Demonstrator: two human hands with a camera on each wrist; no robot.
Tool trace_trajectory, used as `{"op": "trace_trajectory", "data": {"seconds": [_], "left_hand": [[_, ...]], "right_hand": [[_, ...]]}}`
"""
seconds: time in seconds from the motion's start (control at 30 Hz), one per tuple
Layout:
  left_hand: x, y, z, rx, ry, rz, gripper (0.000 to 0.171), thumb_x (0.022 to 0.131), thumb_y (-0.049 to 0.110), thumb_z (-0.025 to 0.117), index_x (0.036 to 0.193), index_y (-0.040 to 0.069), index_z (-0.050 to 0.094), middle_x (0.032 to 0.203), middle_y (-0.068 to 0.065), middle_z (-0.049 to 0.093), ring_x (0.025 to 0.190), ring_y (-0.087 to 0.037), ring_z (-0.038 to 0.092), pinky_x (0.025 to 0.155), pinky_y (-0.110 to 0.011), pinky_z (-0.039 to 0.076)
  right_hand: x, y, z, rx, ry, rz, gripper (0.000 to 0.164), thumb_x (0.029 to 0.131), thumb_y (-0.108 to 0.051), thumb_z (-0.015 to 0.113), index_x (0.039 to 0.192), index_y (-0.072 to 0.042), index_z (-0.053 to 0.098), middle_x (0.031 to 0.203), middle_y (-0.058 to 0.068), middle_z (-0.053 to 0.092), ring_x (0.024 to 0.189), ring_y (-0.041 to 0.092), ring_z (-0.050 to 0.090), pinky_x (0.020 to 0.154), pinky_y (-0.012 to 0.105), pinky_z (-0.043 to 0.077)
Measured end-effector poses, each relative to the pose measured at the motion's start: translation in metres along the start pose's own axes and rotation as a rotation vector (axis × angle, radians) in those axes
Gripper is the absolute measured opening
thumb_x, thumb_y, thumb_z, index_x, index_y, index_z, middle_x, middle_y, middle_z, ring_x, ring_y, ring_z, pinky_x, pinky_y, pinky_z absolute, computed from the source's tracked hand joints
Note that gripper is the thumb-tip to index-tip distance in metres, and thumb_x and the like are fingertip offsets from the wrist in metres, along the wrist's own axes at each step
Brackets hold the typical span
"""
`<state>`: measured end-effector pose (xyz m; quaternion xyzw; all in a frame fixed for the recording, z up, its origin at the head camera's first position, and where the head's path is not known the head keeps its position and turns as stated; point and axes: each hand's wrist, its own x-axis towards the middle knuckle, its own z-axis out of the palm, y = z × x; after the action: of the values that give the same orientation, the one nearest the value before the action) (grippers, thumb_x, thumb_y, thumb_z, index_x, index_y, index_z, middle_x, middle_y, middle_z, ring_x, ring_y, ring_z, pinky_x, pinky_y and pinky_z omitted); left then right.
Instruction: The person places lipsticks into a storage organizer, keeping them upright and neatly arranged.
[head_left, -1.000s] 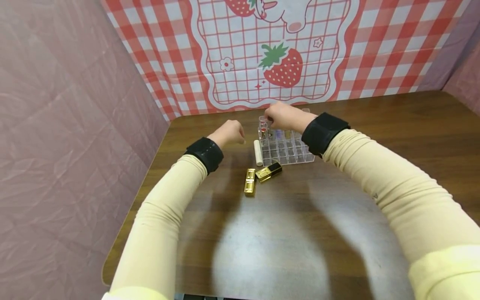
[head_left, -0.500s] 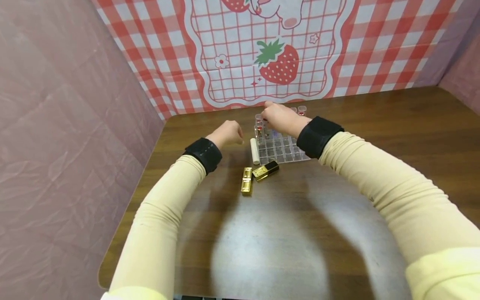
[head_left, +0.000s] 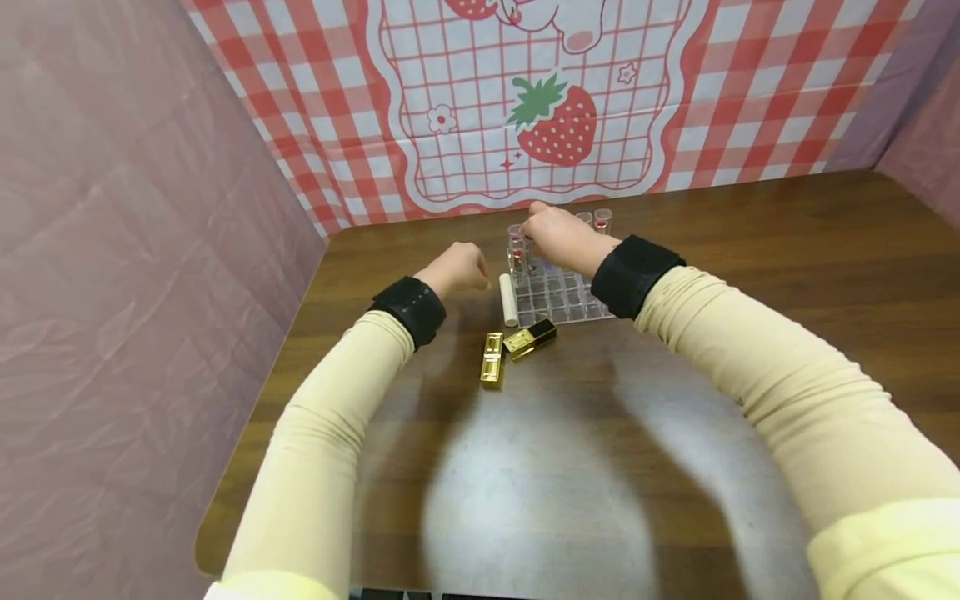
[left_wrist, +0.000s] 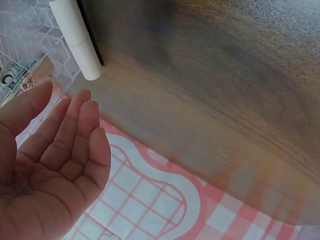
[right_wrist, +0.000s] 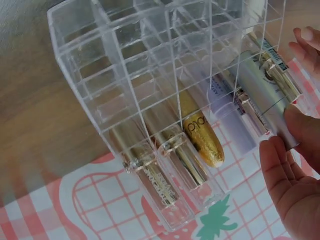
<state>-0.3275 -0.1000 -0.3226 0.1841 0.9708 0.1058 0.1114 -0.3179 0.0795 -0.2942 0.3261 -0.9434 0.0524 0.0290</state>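
Note:
My right hand is over the back of a clear lipstick organizer. In the right wrist view, its thumb and fingers pinch the end of a silver-grey lipstick tube that stands in a compartment. Beside that tube are a pale purple tube, a gold tube and several clear-capped lipsticks. My left hand hovers left of the organizer, fingers loosely bent, holding nothing. A white tube lies along the organizer's left side, close to that hand.
On the wooden table, a gold lipstick and a gold-and-black lipstick lie in front of the organizer. A red-checked strawberry cloth hangs behind the table; a pink cloth hangs at the left.
The head view has shifted slightly, so everything sits a little further left and higher. Both hands keep nearly the same place relative to the organizer.

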Motion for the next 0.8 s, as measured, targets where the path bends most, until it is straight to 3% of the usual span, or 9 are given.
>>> {"op": "trace_trajectory", "data": {"seconds": [0.17,0.43,0.53,0.8], "left_hand": [[-0.005,-0.003,0.000,0.000,0.005,-0.001,0.016,0.079,0.012,0.066,0.090,0.002,0.071,0.095,-0.010,0.068,0.090,-0.022,0.060,0.081,-0.030,0.047],[-0.013,-0.009,-0.001,0.003,0.017,-0.017,0.016,0.079,0.012,0.066,0.090,0.002,0.070,0.094,-0.010,0.068,0.091,-0.021,0.059,0.083,-0.031,0.047],[-0.014,-0.009,0.000,0.006,0.012,-0.021,0.015,0.078,0.012,0.066,0.089,0.002,0.070,0.094,-0.009,0.068,0.091,-0.021,0.059,0.083,-0.031,0.047],[-0.015,-0.009,0.002,-0.006,-0.007,-0.030,0.018,0.079,0.012,0.066,0.092,0.002,0.070,0.098,-0.010,0.068,0.096,-0.023,0.059,0.086,-0.031,0.046]], "right_hand": [[-0.003,0.002,0.000,0.037,0.025,-0.022,0.017,0.087,-0.001,0.054,0.100,0.002,0.064,0.084,0.015,0.048,0.077,0.026,0.044,0.066,0.035,0.036],[-0.015,-0.004,-0.014,0.082,-0.026,0.042,0.033,0.086,-0.003,0.053,0.118,0.005,0.055,0.105,0.020,0.050,0.094,0.031,0.051,0.075,0.040,0.044],[-0.022,-0.011,-0.017,0.084,-0.003,0.000,0.031,0.086,0.000,0.052,0.116,0.007,0.056,0.103,0.021,0.052,0.094,0.031,0.053,0.075,0.039,0.045],[-0.038,-0.027,-0.005,0.049,-0.006,-0.198,0.029,0.076,0.004,0.065,0.105,0.009,0.062,0.098,0.020,0.057,0.091,0.031,0.057,0.078,0.038,0.049]]}}
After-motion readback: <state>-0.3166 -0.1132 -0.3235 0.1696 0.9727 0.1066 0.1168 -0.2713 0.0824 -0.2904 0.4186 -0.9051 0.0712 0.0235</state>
